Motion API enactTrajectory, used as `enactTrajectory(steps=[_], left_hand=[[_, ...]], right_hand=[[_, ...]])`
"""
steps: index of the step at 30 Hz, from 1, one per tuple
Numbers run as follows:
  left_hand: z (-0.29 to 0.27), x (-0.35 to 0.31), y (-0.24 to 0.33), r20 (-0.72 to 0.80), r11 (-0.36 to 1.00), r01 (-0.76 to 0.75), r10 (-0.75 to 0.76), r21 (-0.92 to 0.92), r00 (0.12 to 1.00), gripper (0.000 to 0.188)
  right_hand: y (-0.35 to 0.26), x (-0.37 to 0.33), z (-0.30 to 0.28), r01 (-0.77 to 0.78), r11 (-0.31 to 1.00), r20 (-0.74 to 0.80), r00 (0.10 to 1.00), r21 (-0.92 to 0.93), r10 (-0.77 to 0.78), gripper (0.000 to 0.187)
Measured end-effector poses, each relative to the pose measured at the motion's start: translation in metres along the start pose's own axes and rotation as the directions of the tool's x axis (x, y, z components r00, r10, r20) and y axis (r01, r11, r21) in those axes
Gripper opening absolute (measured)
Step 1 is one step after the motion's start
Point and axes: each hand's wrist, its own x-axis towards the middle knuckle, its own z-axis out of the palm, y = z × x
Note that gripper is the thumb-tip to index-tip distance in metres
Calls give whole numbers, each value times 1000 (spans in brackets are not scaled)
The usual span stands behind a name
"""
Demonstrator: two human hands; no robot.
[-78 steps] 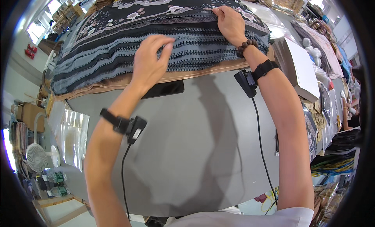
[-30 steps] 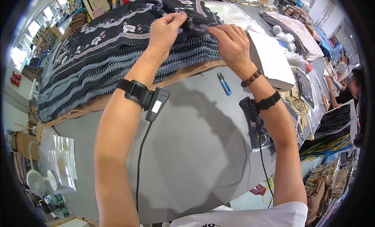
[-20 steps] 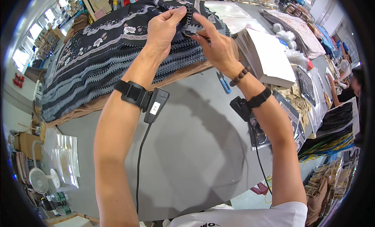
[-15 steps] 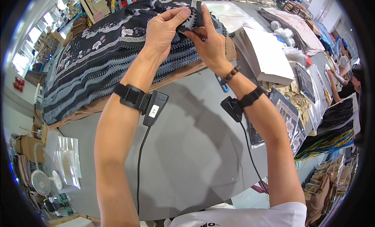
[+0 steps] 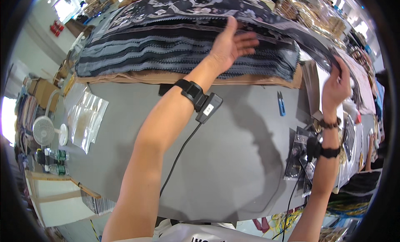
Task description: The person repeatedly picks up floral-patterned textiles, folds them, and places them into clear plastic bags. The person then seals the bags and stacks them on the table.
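A stack of dark floral scarves (image 5: 175, 50) with grey scalloped edges lies in folds across the far side of the table. The top scarf (image 5: 310, 42) is lifted at its right end, stretching over to my right hand (image 5: 336, 85), whose fingers close on its edge. My left hand (image 5: 231, 48) hovers in front of the stack's middle, fingers spread and holding nothing. Whether its fingertips brush the fabric I cannot tell. A black strap with a small cabled device sits on each of my forearms, and a beaded bracelet circles my right wrist.
Brown sheets (image 5: 137, 78) lie under the scarves. Blue thread snips (image 5: 281, 104) rest on the grey table (image 5: 216, 158). Packaged dark scarves (image 5: 296, 154) lie at right, beside a stack of white card (image 5: 313, 90). Clear bags (image 5: 89, 117) and a white fan (image 5: 43, 130) are at left.
My right hand has moved far right, drawing the top scarf's edge with it. My left hand has let go of the fabric and opened. The view has shifted.
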Motion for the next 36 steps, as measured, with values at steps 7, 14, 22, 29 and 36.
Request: enactTrajectory(steps=[7,14,22,29,36], left_hand=[[-92,-21,84,-164,987,-130,144,93,976,67],[-143,-58,113,-407,979,-44,124,199,905,25],[-245,-124,141,-757,962,-82,257,261,601,31],[-295,-177,196,-861,917,-121,398,380,316,45],[-293,-218,229,-867,891,-132,453,434,206,42]], right_hand=[[7,-40,-40,-139,990,-101,985,21,140,22],[15,-37,-112,-443,815,-271,788,373,552,25],[150,-31,-243,-616,773,-289,721,148,630,38],[227,-61,-302,-611,711,-240,791,-348,562,41],[229,-85,-317,-582,589,-102,754,-560,649,54]])
